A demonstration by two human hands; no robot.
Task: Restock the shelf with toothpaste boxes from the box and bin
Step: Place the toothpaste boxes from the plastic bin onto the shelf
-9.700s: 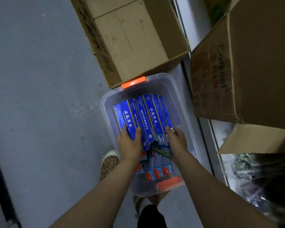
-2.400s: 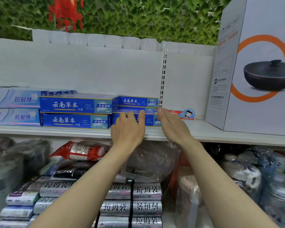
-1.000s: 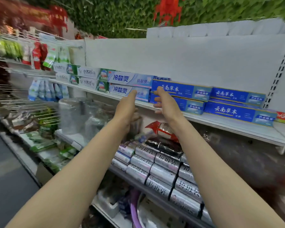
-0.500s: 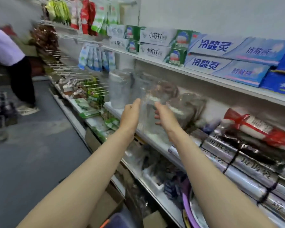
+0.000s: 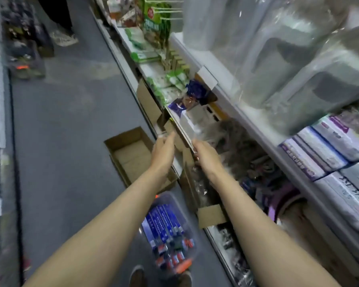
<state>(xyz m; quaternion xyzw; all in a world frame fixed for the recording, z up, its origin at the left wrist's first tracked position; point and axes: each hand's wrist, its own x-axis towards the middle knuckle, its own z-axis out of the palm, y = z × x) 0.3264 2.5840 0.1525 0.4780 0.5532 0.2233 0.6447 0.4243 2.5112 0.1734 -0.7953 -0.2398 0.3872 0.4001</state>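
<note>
Blue toothpaste boxes (image 5: 163, 222) lying side by side in a clear plastic bin (image 5: 187, 206) on the grey floor (image 5: 66, 125), low in the view, between the two forearms. Orange latch (image 5: 183, 268) at the near end of the bin, a second spot of orange at the far end, just under the left forearm. Red-ended packs at the near end of the bin, blurred.

Just beyond the bin, an open cardboard box (image 5: 131, 154) on the floor, only its bare bottom in view, close against the foot of the shelves (image 5: 255, 129).

Left hand (image 5: 163, 152) out in front above that box, fingers straight and loose, holding nothing. Right hand (image 5: 205, 156) beside it, just in front of a lower shelf edge, fingers bent downward; blurred, but nothing seen in its grip. Hands apart, not touching.

Shelves running up the right side: wrapped grey tubs (image 5: 298, 59) on an upper level, flat white and purple packs (image 5: 323, 148) below them at right, green and white packets (image 5: 170, 81) farther along. Small cardboard flap (image 5: 210, 216) at the shelf foot beside the right forearm.

Another person's shoe (image 5: 64, 38) on the floor far up the aisle. Own shoes (image 5: 137, 276) at the bottom edge.
</note>
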